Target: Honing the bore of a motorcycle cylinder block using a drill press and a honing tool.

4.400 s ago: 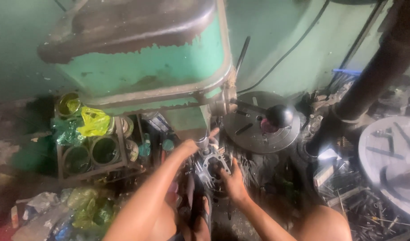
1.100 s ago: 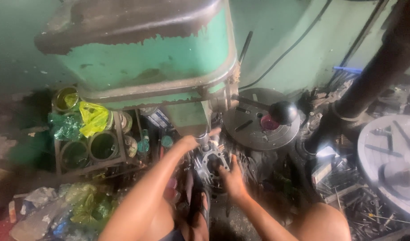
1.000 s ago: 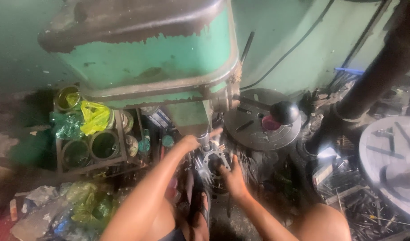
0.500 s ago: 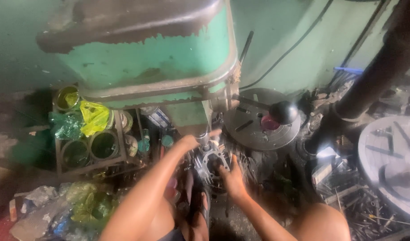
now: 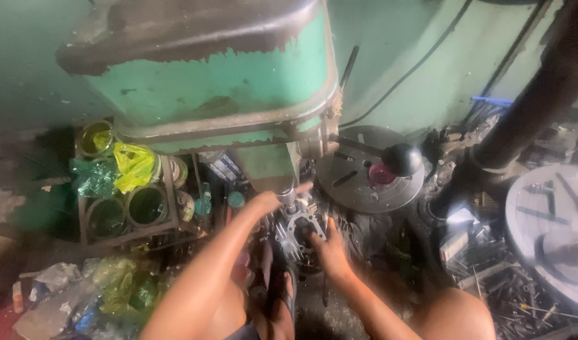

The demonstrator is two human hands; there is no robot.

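A green drill press head (image 5: 226, 82) fills the top of the view, its spindle and chuck (image 5: 287, 198) pointing down. Under the chuck lies a grey metal casting with cooling fins and a round bore (image 5: 300, 232). My left hand (image 5: 270, 203) reaches up beside the chuck, fingers touching it. My right hand (image 5: 328, 247) rests on the casting's right side and holds it down. My feet in sandals (image 5: 273, 296) show below the part.
A black ball-ended feed lever (image 5: 401, 158) sticks out to the right over a round slotted steel table (image 5: 352, 182). Tins and plastic bags (image 5: 128, 189) sit in a rack at left. A dark column (image 5: 528, 107) and scattered metal bits (image 5: 503, 277) lie right.
Almost nothing differs; both hands stay at the chuck and casting, and the view has only drifted slightly.
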